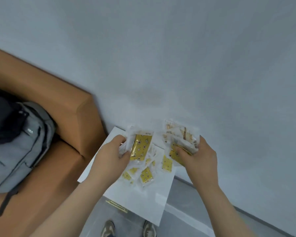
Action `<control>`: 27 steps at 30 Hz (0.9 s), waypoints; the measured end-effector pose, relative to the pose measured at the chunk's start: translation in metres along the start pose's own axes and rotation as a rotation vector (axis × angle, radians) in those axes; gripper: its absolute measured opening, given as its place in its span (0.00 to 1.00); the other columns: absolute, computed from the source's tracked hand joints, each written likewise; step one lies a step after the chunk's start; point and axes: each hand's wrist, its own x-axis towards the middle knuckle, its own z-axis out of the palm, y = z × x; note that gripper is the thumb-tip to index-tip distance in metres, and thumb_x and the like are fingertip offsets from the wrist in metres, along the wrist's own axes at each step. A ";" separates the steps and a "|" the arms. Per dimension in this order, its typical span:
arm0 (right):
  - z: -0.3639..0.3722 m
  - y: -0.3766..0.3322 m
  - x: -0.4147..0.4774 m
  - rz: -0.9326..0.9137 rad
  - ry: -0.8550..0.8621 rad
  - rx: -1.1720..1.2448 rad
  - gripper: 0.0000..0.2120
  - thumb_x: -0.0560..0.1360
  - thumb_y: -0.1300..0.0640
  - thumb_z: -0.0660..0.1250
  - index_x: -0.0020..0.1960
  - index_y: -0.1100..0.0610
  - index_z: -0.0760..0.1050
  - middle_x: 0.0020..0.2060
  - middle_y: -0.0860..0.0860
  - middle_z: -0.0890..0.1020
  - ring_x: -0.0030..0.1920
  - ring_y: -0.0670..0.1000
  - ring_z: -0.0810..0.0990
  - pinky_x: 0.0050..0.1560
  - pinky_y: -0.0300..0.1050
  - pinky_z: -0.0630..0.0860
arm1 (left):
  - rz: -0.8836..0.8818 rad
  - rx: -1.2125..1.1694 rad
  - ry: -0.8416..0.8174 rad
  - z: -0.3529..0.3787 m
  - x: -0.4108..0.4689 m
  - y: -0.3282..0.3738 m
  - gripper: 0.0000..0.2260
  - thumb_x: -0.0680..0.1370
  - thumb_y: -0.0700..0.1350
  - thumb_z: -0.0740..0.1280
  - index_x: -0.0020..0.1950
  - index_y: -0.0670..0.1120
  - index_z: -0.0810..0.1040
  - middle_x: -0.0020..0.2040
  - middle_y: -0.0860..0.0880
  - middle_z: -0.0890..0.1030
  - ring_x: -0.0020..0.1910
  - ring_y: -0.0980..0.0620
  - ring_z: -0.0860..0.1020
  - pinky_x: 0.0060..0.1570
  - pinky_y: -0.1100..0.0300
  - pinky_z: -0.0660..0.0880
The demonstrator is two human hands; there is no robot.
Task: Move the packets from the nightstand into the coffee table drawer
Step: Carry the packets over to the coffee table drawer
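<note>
Both of my hands are above a small white nightstand (154, 199) that stands against the wall. My left hand (112, 155) grips a bunch of white-and-yellow packets (141, 147), held just above the top. My right hand (197, 155) grips another bunch of packets (179, 136), some yellow, some pale with brown print. Several more yellow packets (146, 175) lie loose on the nightstand between and below my hands. The coffee table and its drawer are out of view.
An orange-brown sofa (58, 106) is close on the left, with a grey and black backpack (15, 146) on its seat. The nightstand has a gold drawer handle (116, 206) on its front. My shoes (128, 229) stand on grey floor below. A pale wall fills the back.
</note>
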 end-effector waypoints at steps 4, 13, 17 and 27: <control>-0.054 -0.055 -0.009 -0.094 0.106 0.049 0.10 0.69 0.56 0.72 0.47 0.46 0.75 0.39 0.40 0.82 0.41 0.38 0.79 0.39 0.41 0.78 | 0.153 -0.063 0.078 -0.046 -0.003 0.063 0.09 0.74 0.44 0.67 0.54 0.50 0.74 0.38 0.51 0.78 0.34 0.51 0.75 0.32 0.59 0.68; -0.127 -0.153 -0.062 -0.160 0.393 -0.004 0.04 0.69 0.57 0.73 0.42 0.51 0.79 0.35 0.44 0.83 0.37 0.43 0.81 0.41 0.53 0.80 | 0.543 -0.130 0.058 -0.150 -0.015 0.150 0.08 0.74 0.42 0.67 0.52 0.52 0.75 0.40 0.53 0.80 0.38 0.52 0.77 0.40 0.57 0.73; -0.154 -0.174 -0.093 -0.143 0.513 -0.038 0.04 0.68 0.57 0.72 0.43 0.54 0.80 0.36 0.47 0.84 0.39 0.47 0.82 0.42 0.55 0.80 | 0.670 -0.151 0.007 -0.171 -0.021 0.179 0.10 0.74 0.42 0.67 0.53 0.53 0.75 0.39 0.53 0.80 0.36 0.55 0.77 0.38 0.56 0.73; -0.263 -0.165 -0.212 -0.047 0.858 -0.133 0.06 0.68 0.60 0.73 0.39 0.50 0.80 0.34 0.41 0.83 0.38 0.42 0.81 0.35 0.38 0.78 | 0.993 -0.266 -0.250 -0.132 -0.097 0.287 0.05 0.75 0.42 0.65 0.47 0.52 0.76 0.36 0.51 0.80 0.35 0.52 0.77 0.34 0.55 0.72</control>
